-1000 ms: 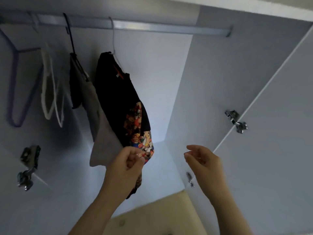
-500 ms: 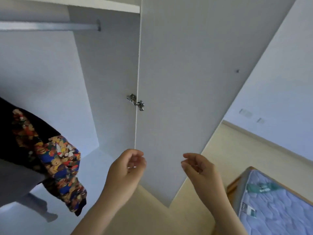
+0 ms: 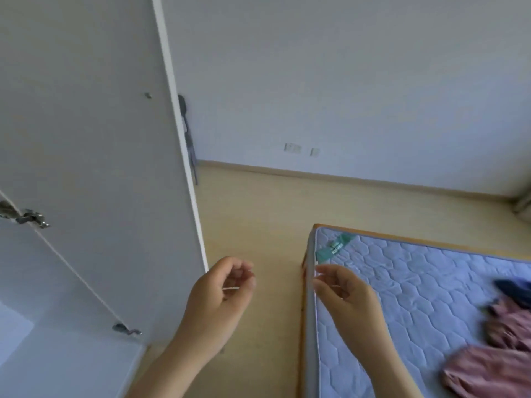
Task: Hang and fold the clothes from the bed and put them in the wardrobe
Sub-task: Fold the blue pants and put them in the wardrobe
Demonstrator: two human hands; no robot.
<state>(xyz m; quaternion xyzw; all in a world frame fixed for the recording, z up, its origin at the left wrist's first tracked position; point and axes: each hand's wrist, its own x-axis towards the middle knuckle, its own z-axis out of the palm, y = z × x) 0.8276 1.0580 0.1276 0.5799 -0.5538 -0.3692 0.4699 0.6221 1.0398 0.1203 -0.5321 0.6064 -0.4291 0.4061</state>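
Observation:
Pink clothes (image 3: pixel 500 354) lie crumpled on the bare quilted mattress (image 3: pixel 402 282) at the right edge, with a dark garment (image 3: pixel 514 287) just beyond them. My left hand (image 3: pixel 218 300) hovers over the floor with loosely curled fingers and holds nothing. My right hand (image 3: pixel 344 297) hangs above the mattress's near corner, fingers relaxed and empty. The white wardrobe door (image 3: pixel 94 139) stands open at the left. The hanging clothes are out of sight.
A wooden bed frame (image 3: pixel 301 326) edges the mattress. Pale wood floor (image 3: pixel 258 219) runs between wardrobe and bed to a white wall with sockets (image 3: pixel 293 147). A dark thin object (image 3: pixel 188 133) leans behind the door edge. Hinges (image 3: pixel 31 218) stick out on the door.
My view has swung right from the wardrobe's inside and the hung black patterned garment to the bed. My left hand let go of that garment; both hands stay empty.

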